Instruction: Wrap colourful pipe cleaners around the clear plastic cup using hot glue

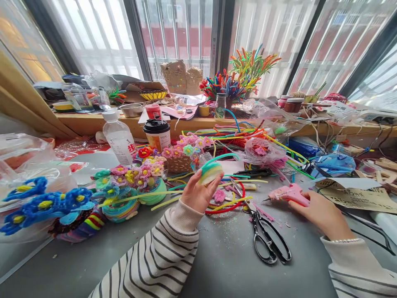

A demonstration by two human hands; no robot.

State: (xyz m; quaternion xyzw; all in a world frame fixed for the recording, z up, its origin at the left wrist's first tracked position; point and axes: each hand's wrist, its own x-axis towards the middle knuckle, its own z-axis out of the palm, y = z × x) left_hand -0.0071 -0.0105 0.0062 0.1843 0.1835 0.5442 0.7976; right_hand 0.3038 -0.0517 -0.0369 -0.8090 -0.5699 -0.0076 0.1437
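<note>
Raised near the middle, my left hand (198,192) has its fingers wrapped round a small cup-like piece (211,171) in green, yellow and white. A turquoise pipe cleaner (221,156) arches over that piece. My right hand (322,213) grips a pink glue gun (290,194) low over the table, its nozzle pointing left. Between the hands lie black-handled scissors (269,236), blades toward the back. Beside them are a pink fuzzy flower (220,195) and a red pipe cleaner (221,211).
Blue fuzzy flowers (45,205) and pots of pastel flowers (151,192) stand at left. Behind are a water bottle (119,138) and a lidded paper cup (157,134). A pipe-cleaner pile (229,134) lies at the back; cables and printed paper (356,196) are at right.
</note>
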